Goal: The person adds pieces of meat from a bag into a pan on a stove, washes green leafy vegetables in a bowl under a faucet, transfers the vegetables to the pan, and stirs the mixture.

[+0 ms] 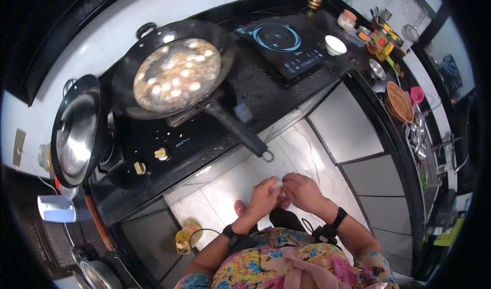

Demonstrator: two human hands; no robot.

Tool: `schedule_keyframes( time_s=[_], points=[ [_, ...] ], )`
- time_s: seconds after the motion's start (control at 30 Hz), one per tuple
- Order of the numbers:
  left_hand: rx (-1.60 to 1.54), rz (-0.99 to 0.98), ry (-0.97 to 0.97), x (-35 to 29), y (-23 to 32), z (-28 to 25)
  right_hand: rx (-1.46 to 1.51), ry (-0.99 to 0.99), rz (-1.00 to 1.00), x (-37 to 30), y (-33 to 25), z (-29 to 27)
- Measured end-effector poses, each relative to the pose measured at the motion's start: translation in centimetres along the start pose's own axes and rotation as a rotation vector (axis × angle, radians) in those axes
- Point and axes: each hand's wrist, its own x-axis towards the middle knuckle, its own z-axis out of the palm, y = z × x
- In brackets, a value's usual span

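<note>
So from my end of the rig, both hands were together, fingertips meeting over the tiled floor [215,199], just past the end of the wok handle [238,129]. Left hand [263,196] had its fingers curled in on a small pale scrap [277,184], kinda whitish; too small for me to say what. Right hand [303,192] was half curled with its fingertips right up against it, but I couldn't tell if they actually gripped. The black wok [224,46] sat on the hob up and to the left, holding white lumps [175,92] in a yellowish-brown liquid. As for writing, the induction cooktop [286,48] had pale symbols by its blue ring, and there were small pale marks near the hob's yellowish knobs [161,154], all too tiny for me to read
</note>
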Motion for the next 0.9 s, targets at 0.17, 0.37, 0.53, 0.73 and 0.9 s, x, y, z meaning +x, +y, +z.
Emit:
schedule_keyframes(
  time_s=[0.17,0.37,0.53,0.73,0.9],
  points=[
    [-0.229,-0.314,-0.098,2.1,4.1,3.3,-0.234,0.1,-0.088,-1.7,1.5,-3.4],
    [-0.232,-0.432,-0.157,5.4,6.4,9.4,-0.397,0.237,-0.202,-6.4,7.3,-8.1],
    [0.372,0.302,-0.385,7.4,9.4,17.9,-0.408,0.382,-0.144,-11.3,13.0,-13.9],
    [0.553,0.692,-0.387,10.5,11.2,28.6,-0.546,0.58,-0.203,-16.2,17.8,-22.0],
    [0.576,0.597,-0.551,13.0,10.6,34.7,-0.595,0.715,-0.121,-19.1,22.2,-25.5]
  ],
)
